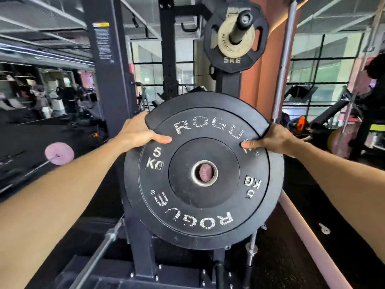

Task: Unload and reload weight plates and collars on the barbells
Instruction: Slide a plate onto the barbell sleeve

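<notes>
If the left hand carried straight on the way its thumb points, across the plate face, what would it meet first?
Probably the right hand. The left hand grips the upper left rim of the 5 kg bumper plate, thumb pointing right over the lettering; the opposite thumb lies on that line. Depth looks similar, since both hold the same plate.

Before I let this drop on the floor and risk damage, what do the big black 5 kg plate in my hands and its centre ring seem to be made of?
The big black 5 kg plate looks like matte rubber: dull scuffed face, worn white lettering. Its centre ring looks like bare metal, grey and slightly shiny. The core beneath cannot be seen.
</notes>
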Available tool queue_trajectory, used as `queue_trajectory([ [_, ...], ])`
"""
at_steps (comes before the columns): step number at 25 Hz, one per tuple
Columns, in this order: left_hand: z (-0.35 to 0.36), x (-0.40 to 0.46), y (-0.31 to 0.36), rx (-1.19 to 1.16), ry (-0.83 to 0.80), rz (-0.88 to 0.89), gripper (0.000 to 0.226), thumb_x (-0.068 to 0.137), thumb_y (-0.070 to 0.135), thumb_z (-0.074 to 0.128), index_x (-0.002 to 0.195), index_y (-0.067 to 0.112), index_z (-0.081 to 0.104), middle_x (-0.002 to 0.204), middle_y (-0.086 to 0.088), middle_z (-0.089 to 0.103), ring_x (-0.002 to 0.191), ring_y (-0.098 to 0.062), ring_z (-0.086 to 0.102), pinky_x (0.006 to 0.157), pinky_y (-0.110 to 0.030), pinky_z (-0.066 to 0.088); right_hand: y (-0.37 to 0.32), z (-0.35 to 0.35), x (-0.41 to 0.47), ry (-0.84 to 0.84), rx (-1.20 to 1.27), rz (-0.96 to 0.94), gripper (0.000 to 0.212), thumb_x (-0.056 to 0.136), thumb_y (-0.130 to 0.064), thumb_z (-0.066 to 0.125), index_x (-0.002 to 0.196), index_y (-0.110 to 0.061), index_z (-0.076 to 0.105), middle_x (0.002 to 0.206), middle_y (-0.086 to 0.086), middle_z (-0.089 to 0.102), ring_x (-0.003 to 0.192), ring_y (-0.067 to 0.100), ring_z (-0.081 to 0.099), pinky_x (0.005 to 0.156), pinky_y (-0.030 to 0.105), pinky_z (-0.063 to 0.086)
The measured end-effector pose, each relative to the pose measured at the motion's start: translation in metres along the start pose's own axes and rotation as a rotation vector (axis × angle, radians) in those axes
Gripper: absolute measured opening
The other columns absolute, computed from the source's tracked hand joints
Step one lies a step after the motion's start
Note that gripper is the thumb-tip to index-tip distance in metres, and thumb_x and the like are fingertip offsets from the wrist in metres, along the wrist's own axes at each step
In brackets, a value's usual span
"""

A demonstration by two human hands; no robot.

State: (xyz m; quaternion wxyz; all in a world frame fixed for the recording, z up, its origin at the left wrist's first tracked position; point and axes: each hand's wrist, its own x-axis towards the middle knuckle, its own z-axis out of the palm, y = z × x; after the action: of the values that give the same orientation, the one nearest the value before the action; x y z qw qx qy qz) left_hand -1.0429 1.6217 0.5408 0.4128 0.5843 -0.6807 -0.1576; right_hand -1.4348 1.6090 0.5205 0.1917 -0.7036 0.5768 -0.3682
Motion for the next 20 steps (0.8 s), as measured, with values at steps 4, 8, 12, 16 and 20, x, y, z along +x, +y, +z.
queue_trajectory([
  [4, -0.067, -0.037, -0.033, 0.049, 0.057, -0.052, 0.076, 0.040, 0.054, 0.093, 0.100, 0.029, 0.055, 0.101, 0.013, 0.064, 0.100, -0.015, 0.058, 0.080, -0.033, 0.046, -0.053, 0.050, -0.005, -0.030, -0.011, -0.041, 0.100, 0.024, -0.071, 0.089, 0.113, -0.029, 0.068, 0.101, -0.015, 0.072, 0.102, 0.010, 0.066, 0.090, 0.025, 0.049],
  [8, -0.137, -0.066, -0.097, 0.016, 0.065, -0.115, 0.075, 0.038, 0.054, 0.094, 0.100, 0.032, 0.057, 0.099, 0.016, 0.065, 0.093, -0.003, 0.057, 0.072, -0.025, 0.045, -0.115, 0.125, -0.002, -0.104, -0.051, -0.082, 0.103, 0.027, -0.071, 0.089, 0.117, -0.027, 0.068, 0.103, -0.012, 0.072, 0.103, 0.014, 0.066, 0.096, 0.031, 0.050],
  [12, -0.210, -0.082, -0.183, 0.070, 0.067, -0.164, 0.069, 0.041, 0.057, 0.091, 0.096, 0.036, 0.055, 0.096, 0.021, 0.064, 0.088, -0.001, 0.055, 0.065, -0.019, 0.037, -0.184, 0.217, 0.004, -0.177, -0.074, -0.078, 0.098, 0.033, -0.068, 0.089, 0.119, -0.026, 0.067, 0.097, -0.017, 0.072, 0.097, 0.009, 0.066, 0.095, 0.027, 0.047],
  [16, -0.294, -0.082, -0.268, 0.110, 0.069, -0.166, 0.079, 0.038, 0.058, 0.091, 0.103, 0.032, 0.056, 0.103, 0.016, 0.064, 0.106, -0.018, 0.057, 0.091, -0.039, 0.047, -0.251, 0.316, 0.004, -0.172, -0.085, -0.102, 0.079, 0.042, -0.063, 0.090, 0.112, -0.034, 0.068, 0.094, -0.020, 0.071, 0.093, 0.002, 0.066, 0.096, 0.026, 0.046],
  [20, -0.343, -0.080, -0.321, 0.103, 0.061, -0.184, 0.076, 0.036, 0.057, 0.091, 0.098, 0.032, 0.056, 0.101, 0.015, 0.064, 0.105, -0.018, 0.056, 0.091, -0.041, 0.047, -0.293, 0.381, -0.006, -0.150, -0.040, -0.052, 0.069, 0.041, -0.061, 0.091, 0.100, -0.035, 0.067, 0.083, -0.026, 0.067, 0.088, 0.006, 0.065, 0.085, 0.022, 0.045],
])
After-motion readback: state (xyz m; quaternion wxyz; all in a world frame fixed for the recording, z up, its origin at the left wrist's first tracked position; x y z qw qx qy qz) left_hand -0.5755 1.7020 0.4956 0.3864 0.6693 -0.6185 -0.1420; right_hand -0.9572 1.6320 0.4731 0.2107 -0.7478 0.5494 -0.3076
